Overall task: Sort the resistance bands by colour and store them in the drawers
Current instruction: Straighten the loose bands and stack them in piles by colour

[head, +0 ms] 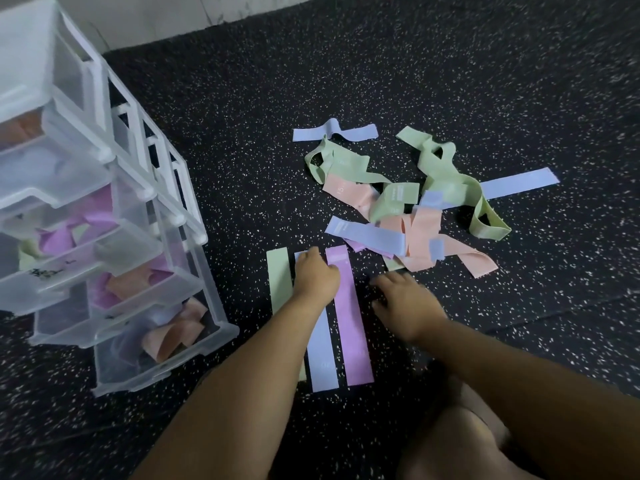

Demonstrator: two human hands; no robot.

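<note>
Three bands lie flat side by side on the speckled floor: a green band [279,278], a blue band [322,355] and a purple band [349,320]. My left hand [316,273] rests fingers-down on the top end of the blue band. My right hand [403,301] hovers low over the bare floor just right of the purple band, fingers spread, holding nothing. Beyond them sits a tangled pile of bands [408,209] in green, pink, blue and purple. A clear plastic drawer tower [104,209] stands at the left, its drawers pulled out and holding purple, pink and blue bands.
The floor is a black rubber mat [242,116] with white flecks. A pale wall [156,19] runs along the far edge behind the tower. A loose blue band [334,131] lies beyond the pile. My knee [460,441] is at the bottom right.
</note>
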